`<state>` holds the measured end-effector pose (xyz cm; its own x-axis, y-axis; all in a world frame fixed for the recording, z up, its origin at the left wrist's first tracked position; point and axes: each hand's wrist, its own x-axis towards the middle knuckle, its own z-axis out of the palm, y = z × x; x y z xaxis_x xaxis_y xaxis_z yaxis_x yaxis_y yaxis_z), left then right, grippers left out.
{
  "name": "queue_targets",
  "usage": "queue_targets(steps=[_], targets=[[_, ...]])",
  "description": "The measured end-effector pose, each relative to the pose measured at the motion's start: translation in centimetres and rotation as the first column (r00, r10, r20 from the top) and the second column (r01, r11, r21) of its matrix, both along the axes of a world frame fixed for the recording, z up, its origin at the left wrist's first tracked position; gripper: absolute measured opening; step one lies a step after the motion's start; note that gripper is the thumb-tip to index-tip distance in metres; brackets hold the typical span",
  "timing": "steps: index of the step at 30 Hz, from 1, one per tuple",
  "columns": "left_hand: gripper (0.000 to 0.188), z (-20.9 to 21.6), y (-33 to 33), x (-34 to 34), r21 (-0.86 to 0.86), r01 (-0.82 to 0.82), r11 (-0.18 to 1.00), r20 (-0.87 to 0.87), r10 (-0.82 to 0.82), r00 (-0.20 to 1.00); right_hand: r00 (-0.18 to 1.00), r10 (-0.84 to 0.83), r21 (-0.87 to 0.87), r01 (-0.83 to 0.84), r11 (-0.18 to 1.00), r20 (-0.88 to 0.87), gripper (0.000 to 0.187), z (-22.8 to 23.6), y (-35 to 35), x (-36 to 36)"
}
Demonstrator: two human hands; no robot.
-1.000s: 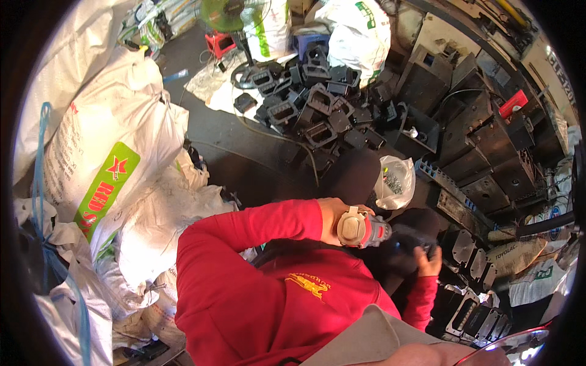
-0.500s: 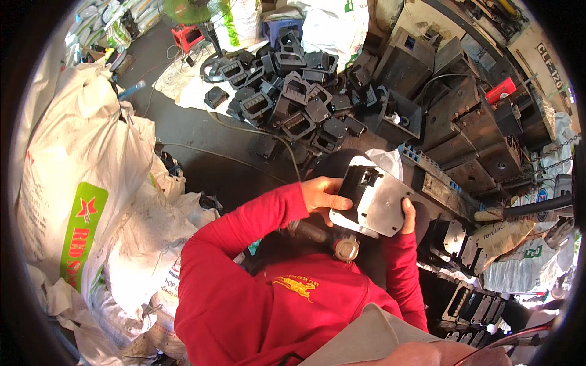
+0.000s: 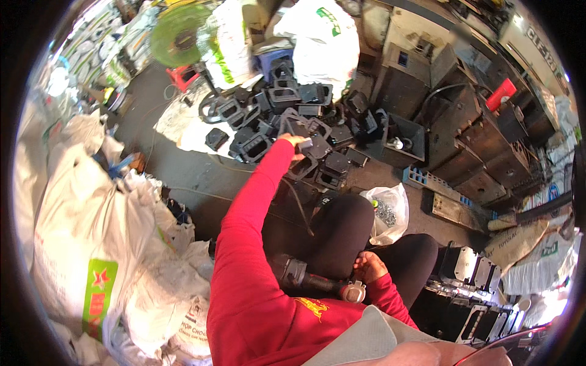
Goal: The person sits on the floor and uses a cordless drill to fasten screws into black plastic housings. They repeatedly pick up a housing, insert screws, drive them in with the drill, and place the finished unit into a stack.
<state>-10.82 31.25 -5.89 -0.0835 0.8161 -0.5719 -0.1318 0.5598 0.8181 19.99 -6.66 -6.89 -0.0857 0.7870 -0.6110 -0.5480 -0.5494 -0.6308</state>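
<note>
1. The left hand point(image 3: 295, 141) is stretched far forward at the end of a red sleeve, into a pile of black frames point(image 3: 287, 119) on the floor. Its fingers are curled around a small grey piece point(image 3: 305, 144) at the near edge of the pile; the grip looks closed, though the fingertips are too small to make out singly.
2. The right hand point(image 3: 369, 267) rests low, against the person's lap in black trousers. Its fingers are loosely bent and touch the rear end of a power tool point(image 3: 317, 282); whether they clasp it or only lie on it cannot be told.
3. The power tool, one only, lies across the lap: a grey front, a dark body and a round pale end near the right hand.
4. The black frames are too many and too overlapped to count exactly; well over a dozen lie heaped together.
5. One clear plastic bag point(image 3: 387, 210) with small dark metal bits sits on the floor just beside the right knee.
6. One green fan point(image 3: 177, 39) stands at the far left, beyond the pile.
7. Several large white sacks point(image 3: 91, 232) crowd the left side.
</note>
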Motion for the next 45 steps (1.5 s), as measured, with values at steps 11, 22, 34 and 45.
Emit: queue_targets(steps=[11,22,34,45], targets=[[0.076,3.1,8.7,3.6,0.502,0.156,0.850,0.225,-0.302,0.926,0.995,0.010,0.059,-0.004,0.998,-0.102,0.020,0.9,-0.4,0.2],[0.060,10.6,-26.4,7.4,0.175,0.983,0.057,-0.180,-0.980,0.089,0.506,-0.304,0.464,-0.225,0.857,0.807,0.020,8.9,-4.9,5.7],[0.063,8.3,-32.9,8.1,0.152,0.986,0.066,-0.462,-0.878,0.129,-0.683,-0.137,0.303,0.129,0.944,0.718,0.026,18.6,-26.2,19.4],[0.059,8.1,-33.8,7.7,0.115,0.990,0.086,-0.616,-0.775,0.139,-0.298,0.456,-0.246,0.539,0.805,0.839,0.114,17.4,-39.3,25.1]])
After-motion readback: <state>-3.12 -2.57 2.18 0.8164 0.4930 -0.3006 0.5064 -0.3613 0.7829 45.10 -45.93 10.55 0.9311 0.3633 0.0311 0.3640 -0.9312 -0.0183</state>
